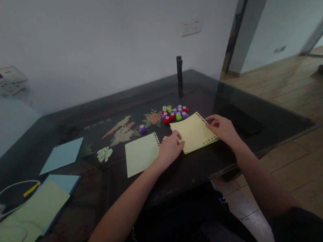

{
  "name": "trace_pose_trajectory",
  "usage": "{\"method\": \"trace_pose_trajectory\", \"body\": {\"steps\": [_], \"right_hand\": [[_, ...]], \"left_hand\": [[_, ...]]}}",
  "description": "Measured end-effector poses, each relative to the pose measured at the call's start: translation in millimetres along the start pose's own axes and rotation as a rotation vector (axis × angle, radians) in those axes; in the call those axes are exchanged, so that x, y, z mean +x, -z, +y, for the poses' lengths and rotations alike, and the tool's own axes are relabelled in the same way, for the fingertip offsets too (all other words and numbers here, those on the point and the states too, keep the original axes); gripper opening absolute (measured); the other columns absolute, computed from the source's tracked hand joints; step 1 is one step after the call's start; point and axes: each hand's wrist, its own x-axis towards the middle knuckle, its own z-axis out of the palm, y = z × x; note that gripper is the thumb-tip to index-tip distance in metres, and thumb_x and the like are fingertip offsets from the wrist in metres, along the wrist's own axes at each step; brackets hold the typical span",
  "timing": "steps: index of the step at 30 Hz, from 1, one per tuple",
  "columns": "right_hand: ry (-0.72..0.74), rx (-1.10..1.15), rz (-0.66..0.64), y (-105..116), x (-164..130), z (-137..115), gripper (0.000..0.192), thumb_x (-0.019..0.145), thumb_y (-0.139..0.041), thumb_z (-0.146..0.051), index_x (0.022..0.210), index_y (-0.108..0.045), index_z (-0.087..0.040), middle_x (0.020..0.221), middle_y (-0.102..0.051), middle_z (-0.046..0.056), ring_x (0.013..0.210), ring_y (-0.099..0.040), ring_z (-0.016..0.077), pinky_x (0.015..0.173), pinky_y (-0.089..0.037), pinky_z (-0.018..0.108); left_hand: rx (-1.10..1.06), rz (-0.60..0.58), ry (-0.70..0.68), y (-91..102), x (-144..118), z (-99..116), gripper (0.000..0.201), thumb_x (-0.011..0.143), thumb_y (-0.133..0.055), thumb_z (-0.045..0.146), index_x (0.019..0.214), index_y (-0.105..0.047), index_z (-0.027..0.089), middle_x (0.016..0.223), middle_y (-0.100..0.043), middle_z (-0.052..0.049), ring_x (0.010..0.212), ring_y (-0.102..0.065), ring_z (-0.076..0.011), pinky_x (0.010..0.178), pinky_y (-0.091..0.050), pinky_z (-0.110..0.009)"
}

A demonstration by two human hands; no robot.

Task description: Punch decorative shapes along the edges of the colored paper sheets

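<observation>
One dark desk (92, 200) carries a blue sheet (62, 155) at left, a pale sheet (141, 155) mid-desk and yellow sheets (193, 133) to its right, with coloured toys (175, 113) just beyond. Left hand (170, 147) and right hand (223, 128) pinch the yellow sheets' opposite edges between their fingers. White bits (165, 138) behind the left hand are partly hidden.

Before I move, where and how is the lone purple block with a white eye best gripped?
Probably by its left and right sides, from above: the lone purple block sits on the dark table apart from the red, green and purple cluster, leaving both sides free.
</observation>
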Motion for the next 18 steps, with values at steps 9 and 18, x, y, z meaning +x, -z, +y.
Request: {"method": "trace_pose_trajectory", "body": {"steps": [9, 18], "right_hand": [[-0.049, -0.120, -0.023, -1.3, -7.9, -4.4, 0.025, 0.074, -0.059, -0.021, 0.099, -0.064, -0.021, 0.069, -0.064, 0.000, 0.066, -0.058, 0.0167, 0.063, -0.041, 0.027], [-0.047, -0.196, -0.042, -1.8, -8.7, -6.0, 0.024, 0.076, -0.058, -0.020, 0.100, -0.063, -0.022, 0.071, -0.063, 0.000, 0.068, -0.058, 0.0166, 0.064, -0.040, 0.026]], "left_hand": [[0.096, -0.054, -0.007, -6.8, -1.5, -2.7, 0.015, 0.083, -0.052, 0.026, 0.098, -0.050, 0.023, 0.077, -0.067, 0.000, 0.074, -0.062, -0.0171, 0.063, -0.040, -0.026], [0.214, -0.060, -0.033, -7.9, -3.8, 0.5, 0.019, 0.087, -0.049, 0.033, 0.103, -0.050, 0.024, 0.083, -0.068, -0.002, 0.076, -0.063, -0.0196, 0.065, -0.044, -0.028]]}}
